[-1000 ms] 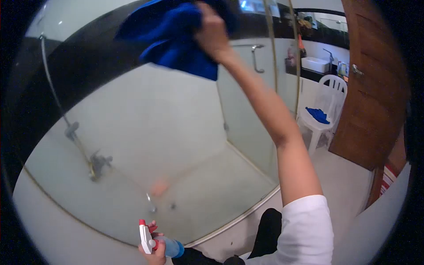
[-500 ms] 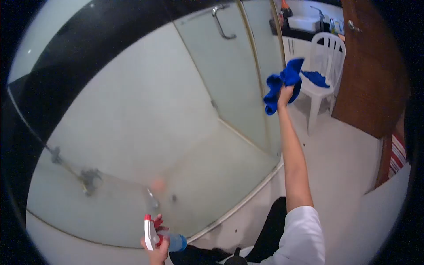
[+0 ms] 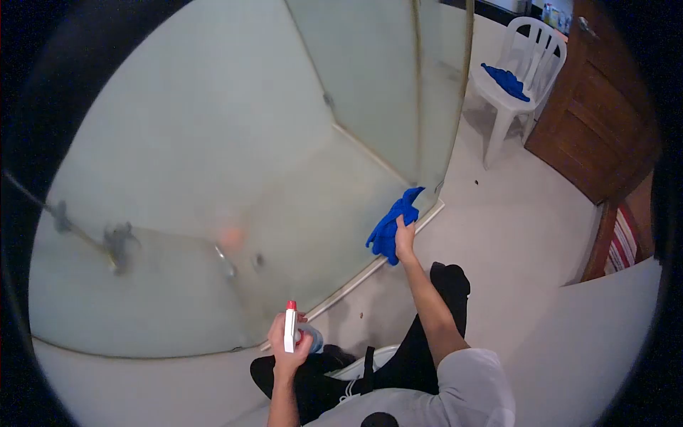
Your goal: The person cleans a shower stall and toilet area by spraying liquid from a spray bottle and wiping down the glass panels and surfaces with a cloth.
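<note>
A spray bottle with a white and red trigger head [image 3: 290,329] is gripped in my left hand [image 3: 283,349], low in the view above my lap. Its bluish body partly shows behind my fingers. My right hand [image 3: 405,240] is closed on a crumpled blue cloth [image 3: 390,226]. That cloth lies against or just in front of the lower part of the frosted glass shower panel [image 3: 284,185]; I cannot tell whether it touches. Below it runs the panel's pale bottom rail [image 3: 352,283].
A white plastic chair [image 3: 498,96] at the upper right carries a second blue cloth [image 3: 506,82]. Right of it stands a brown wooden door [image 3: 597,92], with a striped mat [image 3: 622,245] nearby. Blurred shower fittings [image 3: 119,245] show through the glass.
My right hand has come down with the blue cloth from the panel's upper right to near its bottom edge. My left hand has shifted right and up with the spray bottle. The view tilts lower.
</note>
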Tool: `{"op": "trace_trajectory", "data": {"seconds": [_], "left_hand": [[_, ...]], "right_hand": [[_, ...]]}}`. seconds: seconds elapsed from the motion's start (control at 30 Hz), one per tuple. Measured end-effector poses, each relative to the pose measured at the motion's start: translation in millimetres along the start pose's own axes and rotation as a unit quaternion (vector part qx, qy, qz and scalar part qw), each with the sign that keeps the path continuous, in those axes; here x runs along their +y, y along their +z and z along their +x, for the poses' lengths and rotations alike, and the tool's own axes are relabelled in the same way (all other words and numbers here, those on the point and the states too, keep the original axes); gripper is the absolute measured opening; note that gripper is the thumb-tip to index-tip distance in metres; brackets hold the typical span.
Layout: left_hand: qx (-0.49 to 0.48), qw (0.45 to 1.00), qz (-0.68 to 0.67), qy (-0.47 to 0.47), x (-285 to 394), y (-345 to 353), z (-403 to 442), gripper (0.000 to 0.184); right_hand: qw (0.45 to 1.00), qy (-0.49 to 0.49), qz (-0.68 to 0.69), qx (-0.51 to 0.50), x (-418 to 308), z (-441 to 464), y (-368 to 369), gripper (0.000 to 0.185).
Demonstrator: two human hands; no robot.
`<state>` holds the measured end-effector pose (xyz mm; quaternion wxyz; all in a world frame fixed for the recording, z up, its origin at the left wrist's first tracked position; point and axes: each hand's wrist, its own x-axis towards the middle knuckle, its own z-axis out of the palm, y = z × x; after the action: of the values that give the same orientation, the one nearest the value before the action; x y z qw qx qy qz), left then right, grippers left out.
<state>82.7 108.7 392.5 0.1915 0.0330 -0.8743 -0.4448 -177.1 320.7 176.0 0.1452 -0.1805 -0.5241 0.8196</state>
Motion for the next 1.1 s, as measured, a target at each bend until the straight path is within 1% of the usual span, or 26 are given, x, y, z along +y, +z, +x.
{"op": "trace_trajectory", "data": {"seconds": [0.03,0.1,0.13,0.2,0.27,0.33,0.43,0.47,0.5,0.53,0.57,0.6,0.63,0.7,0.73,0.77,0.8,0.83,0.87,0.9,0.93,0.97,1.0,1.03,1.07,1.1], "left_hand": [[0.001,1.000,-0.002,-0.006,-4,-1,-4,0.034],[-0.004,0.998,0.053,0.018,3,0,-6,0.036],[0.001,0.998,0.059,0.010,5,2,-7,0.040],[-0.010,0.989,0.096,0.111,4,16,4,0.045],[-0.069,0.985,0.064,0.145,15,41,27,0.051],[-0.063,0.982,0.062,0.169,30,67,56,0.054],[-0.046,0.984,0.024,0.170,28,101,87,0.055],[-0.046,0.984,0.016,0.174,30,103,89,0.055],[-0.068,0.988,-0.008,0.140,30,104,91,0.053],[-0.092,0.990,-0.029,0.105,30,103,92,0.052],[-0.096,0.989,-0.030,0.106,25,100,88,0.052],[-0.072,0.989,-0.021,0.124,14,95,80,0.052],[-0.048,0.989,-0.011,0.141,3,89,70,0.052],[-0.043,0.995,-0.001,0.096,-22,69,47,0.057],[-0.033,0.997,-0.018,0.063,-32,59,34,0.058],[-0.024,0.999,-0.033,0.031,-42,47,22,0.059],[0.009,0.998,-0.059,-0.011,-45,33,11,0.061],[0.043,0.994,-0.086,-0.050,-42,22,3,0.062],[0.098,0.988,-0.100,-0.061,-41,13,-4,0.065],[0.150,0.980,-0.113,-0.072,-41,5,-11,0.068],[0.162,0.978,-0.100,-0.083,-47,-7,-19,0.071],[0.170,0.977,-0.085,-0.095,-51,-22,-25,0.074],[0.184,0.976,-0.063,-0.097,-49,-32,-28,0.074],[0.199,0.974,-0.042,-0.098,-49,-39,-30,0.074],[0.203,0.973,-0.032,-0.103,-63,-50,-39,0.075],[0.209,0.975,-0.005,-0.072,-61,-56,-38,0.074]], "right_hand": [[1.000,0.002,-0.006,-0.001,3,-12,-4,0.033],[0.994,0.108,-0.003,-0.016,-11,-33,-12,0.032],[0.995,0.090,0.016,-0.027,-12,-42,-16,0.032],[0.994,0.105,0.011,-0.025,-3,-51,-28,0.032],[0.992,0.122,0.005,-0.021,4,-62,-44,0.031],[0.988,0.141,-0.050,0.028,0,-65,-53,0.032],[0.991,0.111,-0.019,0.068,-29,-62,-62,0.033],[0.993,0.078,-0.034,0.086,-43,-49,-65,0.035],[0.996,-0.008,-0.041,0.080,-54,-28,-67,0.036],[0.996,-0.044,0.001,0.074,-74,-7,-62,0.039],[0.996,-0.051,0.021,0.069,-96,20,-54,0.041],[0.994,-0.094,0.039,0.033,-113,53,-45,0.041],[0.989,-0.119,0.083,0.021,-159,57,-10,0.039],[0.985,-0.118,0.122,-0.003,-205,84,43,0.035],[0.991,-0.103,-0.073,0.053,-231,71,75,0.046],[0.961,-0.249,-0.084,0.085,-208,58,105,0.052],[0.909,-0.388,-0.095,0.117,-183,41,134,0.058],[0.911,-0.396,-0.103,0.054,-174,-7,146,0.067],[0.904,-0.406,-0.132,0.018,-111,-42,149,0.085],[0.910,-0.388,-0.091,-0.115,-107,-110,158,0.092],[0.816,-0.341,-0.322,-0.339,-147,-153,152,0.065],[0.746,-0.394,-0.366,-0.392,-134,-177,150,0.053],[0.672,-0.448,-0.394,-0.440,-121,-201,148,0.044],[0.665,-0.623,-0.255,-0.323,-68,-202,154,0.041],[0.670,-0.620,-0.259,-0.315,-55,-193,155,0.041],[0.663,-0.613,-0.255,-0.346,-50,-182,156,0.042]]}}
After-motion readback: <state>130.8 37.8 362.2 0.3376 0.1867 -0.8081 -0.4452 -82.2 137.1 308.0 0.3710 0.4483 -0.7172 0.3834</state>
